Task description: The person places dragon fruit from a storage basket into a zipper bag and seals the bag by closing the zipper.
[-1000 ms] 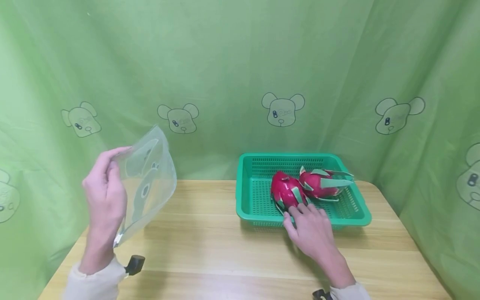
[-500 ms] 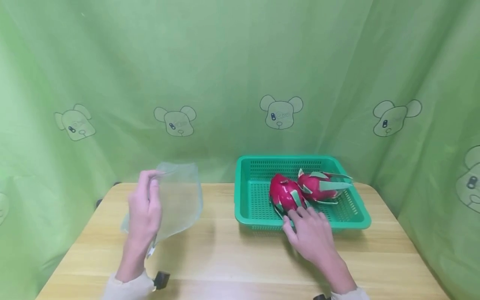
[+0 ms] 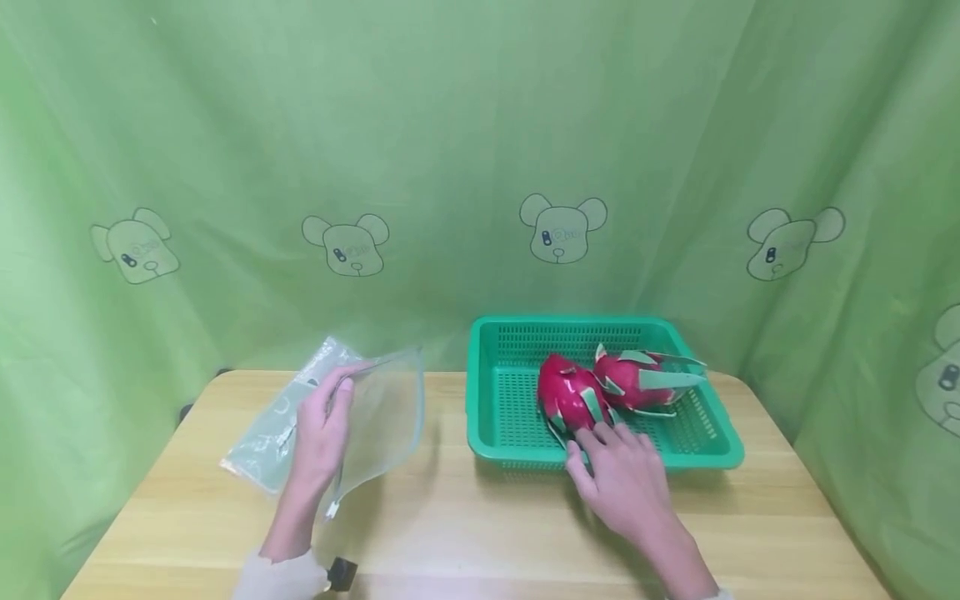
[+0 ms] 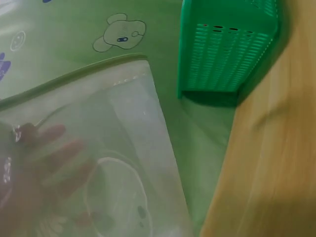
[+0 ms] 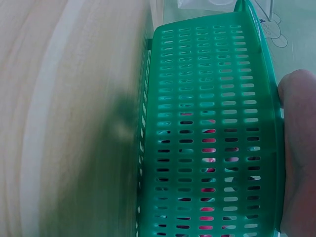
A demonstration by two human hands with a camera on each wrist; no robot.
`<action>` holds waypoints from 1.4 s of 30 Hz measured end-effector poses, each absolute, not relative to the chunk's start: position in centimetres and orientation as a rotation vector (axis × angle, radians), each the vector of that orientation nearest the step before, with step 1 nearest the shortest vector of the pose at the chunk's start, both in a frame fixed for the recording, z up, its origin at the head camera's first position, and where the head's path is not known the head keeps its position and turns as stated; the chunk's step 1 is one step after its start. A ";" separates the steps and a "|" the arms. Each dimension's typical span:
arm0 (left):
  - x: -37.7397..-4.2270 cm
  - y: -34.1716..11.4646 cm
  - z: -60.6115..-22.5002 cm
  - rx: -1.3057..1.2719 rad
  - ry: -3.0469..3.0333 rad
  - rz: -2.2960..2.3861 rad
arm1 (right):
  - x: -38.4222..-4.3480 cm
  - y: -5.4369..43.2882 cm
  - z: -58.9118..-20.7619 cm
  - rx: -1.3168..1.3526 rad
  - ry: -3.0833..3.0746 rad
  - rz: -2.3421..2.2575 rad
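Observation:
In the head view my left hand (image 3: 322,433) pinches the upper part of a clear zip bag (image 3: 390,412) with a small white slider at its lower corner. The bag hangs to the right of the hand; in the left wrist view fingers show blurred through the see-through bag (image 4: 123,128). Another clear, shiny bag (image 3: 273,425) lies behind and left of this hand. My right hand (image 3: 626,483) rests over the front rim of a green basket (image 3: 480,400), its fingertips at the nearer dragon fruit (image 3: 570,392). A second dragon fruit (image 3: 633,379) lies beside it.
A wooden table (image 3: 465,533) carries the basket, which stands near its back edge. A green curtain (image 3: 450,150) printed with bear faces hangs behind and along both sides. The basket wall (image 5: 207,138) is slotted, with pink showing through.
My left hand has moved right and lower with the bag, which has swung broadside. The other bag behind it has come into view. My right hand has stayed on the basket rim.

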State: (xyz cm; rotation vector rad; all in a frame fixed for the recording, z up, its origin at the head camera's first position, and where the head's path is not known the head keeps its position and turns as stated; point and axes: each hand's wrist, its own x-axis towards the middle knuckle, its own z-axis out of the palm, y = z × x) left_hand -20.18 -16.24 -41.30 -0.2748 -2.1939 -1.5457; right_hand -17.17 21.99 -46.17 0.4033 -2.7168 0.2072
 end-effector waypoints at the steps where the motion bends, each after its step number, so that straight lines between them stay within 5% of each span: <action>1: -20.2 -16.2 -41.4 -0.281 -2.196 -1.553 | -17.1 22.0 -46.2 0.402 -2.716 0.207; 42: -21.5 -15.3 -39.5 -0.149 -2.123 -1.734 | -17.4 22.0 -46.2 0.454 -2.554 0.171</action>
